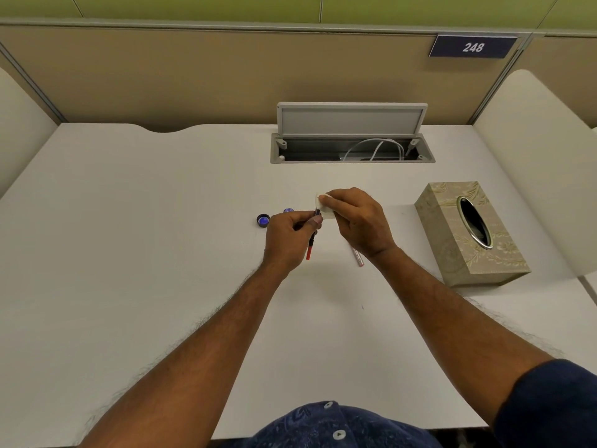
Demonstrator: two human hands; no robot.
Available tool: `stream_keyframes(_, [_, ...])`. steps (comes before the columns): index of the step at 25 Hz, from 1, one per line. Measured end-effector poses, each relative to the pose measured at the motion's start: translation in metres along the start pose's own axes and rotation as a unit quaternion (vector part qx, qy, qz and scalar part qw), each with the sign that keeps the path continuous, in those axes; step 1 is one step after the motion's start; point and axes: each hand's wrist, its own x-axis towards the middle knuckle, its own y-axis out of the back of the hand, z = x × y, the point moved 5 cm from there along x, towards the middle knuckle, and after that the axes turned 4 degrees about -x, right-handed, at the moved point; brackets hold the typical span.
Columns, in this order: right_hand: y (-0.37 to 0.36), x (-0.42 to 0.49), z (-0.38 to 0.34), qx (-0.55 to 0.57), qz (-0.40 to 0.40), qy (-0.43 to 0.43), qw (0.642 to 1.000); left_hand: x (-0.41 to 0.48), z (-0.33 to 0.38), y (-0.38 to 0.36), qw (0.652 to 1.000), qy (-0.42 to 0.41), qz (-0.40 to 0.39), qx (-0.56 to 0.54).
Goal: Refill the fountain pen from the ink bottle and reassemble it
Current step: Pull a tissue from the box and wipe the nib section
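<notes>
My left hand (287, 240) grips a thin pen part (310, 245) with a red converter end pointing toward me and its dark front end pointing away. My right hand (355, 221) pinches a small white tissue (323, 206) against that front end. The ink bottle (288, 210) stands open just behind my left hand, mostly hidden by it; only its blue-ringed mouth shows. Its dark cap (263, 220) lies upside down to the left, blue inside. A pinkish-silver pen barrel (358, 257) lies on the desk below my right wrist, partly covered.
A patterned beige tissue box (452, 234) sits at the right. An open grey cable tray (352, 150) with white cables is set into the white desk (145, 237) behind my hands. Partition walls close the desk at the back and sides.
</notes>
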Motion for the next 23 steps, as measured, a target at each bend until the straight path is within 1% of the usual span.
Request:
stream_keyframes(4, [0.002,-0.002,-0.001,0.041,0.014,-0.053,0.998,0.002,-0.003,-0.005,0.999,0.009,-0.029,-0.024])
stream_keyframes(6, [0.001,-0.003,-0.002,0.085,0.013,-0.098,0.991,0.002,-0.007,-0.007,0.998,0.029,-0.04,-0.042])
stream_keyframes(8, [0.0,-0.005,0.0,0.156,0.017,-0.179,0.971,0.001,-0.01,-0.009,0.995,0.05,-0.045,-0.072])
stream_keyframes(10, [-0.002,-0.007,0.003,0.213,0.027,-0.259,0.942,0.0,-0.012,-0.009,0.992,0.064,-0.048,-0.101])
stream_keyframes(12, [-0.003,-0.01,0.006,0.242,0.035,-0.313,0.918,-0.001,-0.014,-0.009,0.988,0.075,-0.049,-0.123])
stream_keyframes(13, [-0.003,-0.011,0.007,0.248,0.037,-0.326,0.911,-0.001,-0.014,-0.009,0.987,0.079,-0.05,-0.133])
stream_keyframes(15, [-0.001,-0.013,0.006,0.246,0.036,-0.318,0.915,-0.001,-0.014,-0.01,0.985,0.085,-0.052,-0.144])
stream_keyframes(19, [-0.001,-0.013,-0.001,0.229,0.021,-0.27,0.935,-0.001,-0.013,-0.012,0.985,0.08,-0.06,-0.14])
stream_keyframes(23, [-0.006,-0.012,0.0,0.227,0.004,-0.273,0.935,-0.002,-0.014,-0.011,0.985,0.08,-0.071,-0.133])
